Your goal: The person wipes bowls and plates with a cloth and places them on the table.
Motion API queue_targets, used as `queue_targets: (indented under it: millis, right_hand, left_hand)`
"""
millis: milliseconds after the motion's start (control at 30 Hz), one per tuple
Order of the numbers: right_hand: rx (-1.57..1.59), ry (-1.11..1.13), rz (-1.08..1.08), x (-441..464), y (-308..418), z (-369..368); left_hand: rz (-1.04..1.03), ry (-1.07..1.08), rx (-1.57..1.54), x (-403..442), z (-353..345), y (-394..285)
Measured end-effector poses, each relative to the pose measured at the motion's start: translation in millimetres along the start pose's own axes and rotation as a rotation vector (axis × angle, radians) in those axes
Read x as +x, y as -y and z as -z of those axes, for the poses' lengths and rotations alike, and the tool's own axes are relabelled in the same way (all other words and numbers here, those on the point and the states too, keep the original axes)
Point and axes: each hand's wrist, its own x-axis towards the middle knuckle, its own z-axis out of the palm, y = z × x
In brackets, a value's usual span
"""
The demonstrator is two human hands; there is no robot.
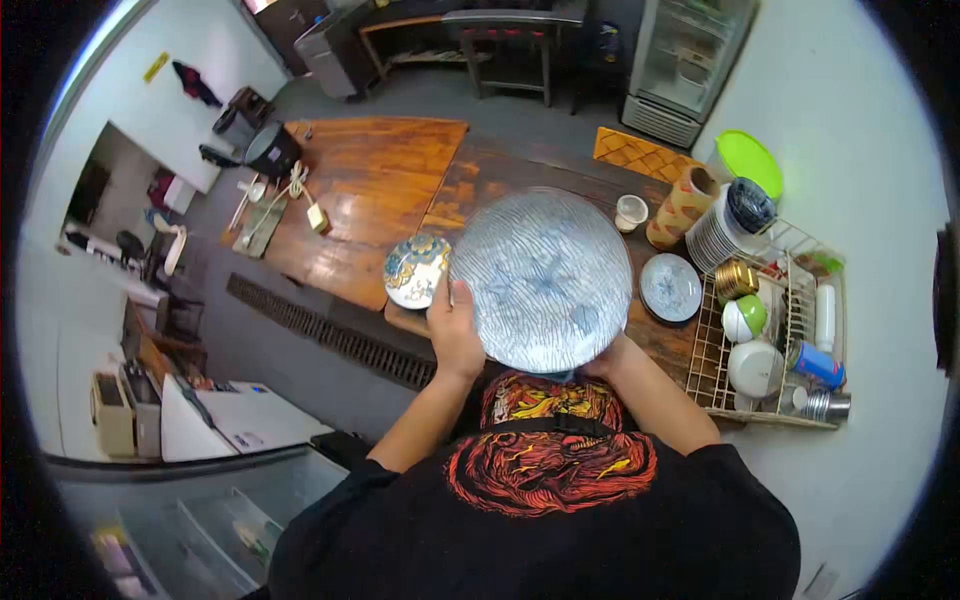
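Note:
Both hands hold a large round grey-blue patterned plate (540, 280) in front of the black shirt, above the near edge of the wooden table. My left hand (455, 330) grips its left rim, fingers mostly hidden. Close by on the left is a small white bowl with a blue and yellow floral pattern (416, 272); whether the hand touches it I cannot tell. My right hand (608, 360) holds the lower right rim, its fingers hidden under the plate. A smaller patterned plate (670, 288) lies on the table to the right.
A wire dish rack (705, 375) with bowls and cups stands at the right, beside stacked plates (715, 235) and a green basin (750, 160). A patterned cylinder (683, 208) and white cup (631, 212) stand behind. A black pot (272, 150) and power strip (317, 218) are far left.

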Motion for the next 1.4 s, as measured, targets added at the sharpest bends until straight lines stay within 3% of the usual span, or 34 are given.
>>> queue_targets:
  millis: [67,200,267,300,367,433,467,533,633,700,767,867,933,1033,1100,1200,1300,1367,1400]
  right_hand:
    - [-0.141,-0.078,-0.045,-4.4,2.3,-13.0]
    - [0.015,0.282,0.063,-13.6,29.8,-25.9]
    - [-0.110,0.050,0.277,-7.9,39.5,-52.1]
    - [-0.112,0.047,0.274,1.1,46.2,-53.1]
    - [-0.109,0.333,0.198,19.9,60.3,-47.9]
    - [-0.233,-0.333,0.186,39.9,53.8,-51.6]
    - [-0.236,-0.338,0.192,42.7,41.8,-49.7]
    - [0.218,-0.107,0.247,40.7,13.3,-46.3]
    - [0.117,-0.284,0.215,32.2,1.1,-56.0]
    - [-0.193,0.158,0.115,22.8,-2.9,-25.8]
    - [0.108,0.179,0.008,9.5,0.8,-27.8]
    - [0.076,0.097,0.132,-1.4,17.2,-24.8]
    - [-0.011,0.157,0.274,8.1,33.8,-20.9]
    - [0.056,0.323,0.190,30.1,54.3,-16.0]
    - [-0.033,-0.190,0.193,55.4,49.3,3.1]
    - [0.214,-0.057,0.170,52.9,11.3,-34.9]
    - [0.034,-0.097,0.185,39.9,-13.0,-18.5]
    - [-0.244,0.176,0.366,38.6,-16.5,44.4]
    - [-0.335,0.106,0.323,30.5,-9.9,40.7]
  left_hand:
    - [-0.012,-0.087,0.009,5.4,8.9,-0.3]
    - [0.001,-0.069,0.159,18.3,21.9,-15.5]
    - [0.039,-0.034,0.111,14.7,21.3,-8.6]
    - [0.073,0.010,0.066,12.7,19.0,-3.3]
    - [0.139,0.105,-0.025,10.2,15.2,3.8]
    - [0.107,0.104,-0.007,12.4,13.4,0.4]
    - [0.073,0.097,0.013,14.8,12.1,-3.7]
    - [0.002,0.079,0.049,19.9,9.7,-12.2]
    - [-0.002,-0.003,0.099,30.0,17.2,-25.9]
    - [-0.001,-0.086,0.165,35.3,25.0,-32.9]
    - [0.009,-0.057,0.102,37.5,28.1,-35.5]
    - [0.104,-0.022,0.135,30.6,28.9,-30.3]
    - [0.092,0.003,0.128,23.8,24.2,-18.8]
    - [0.051,0.065,0.112,15.7,14.9,-2.9]
    - [0.035,0.062,0.096,16.2,10.9,-7.9]
    - [-0.006,0.038,0.055,17.2,6.3,-21.8]
    - [0.008,0.021,0.148,26.2,15.4,-37.2]
    - [0.029,-0.001,0.246,28.8,22.6,-42.1]
    - [0.031,-0.004,0.248,28.1,23.7,-41.5]
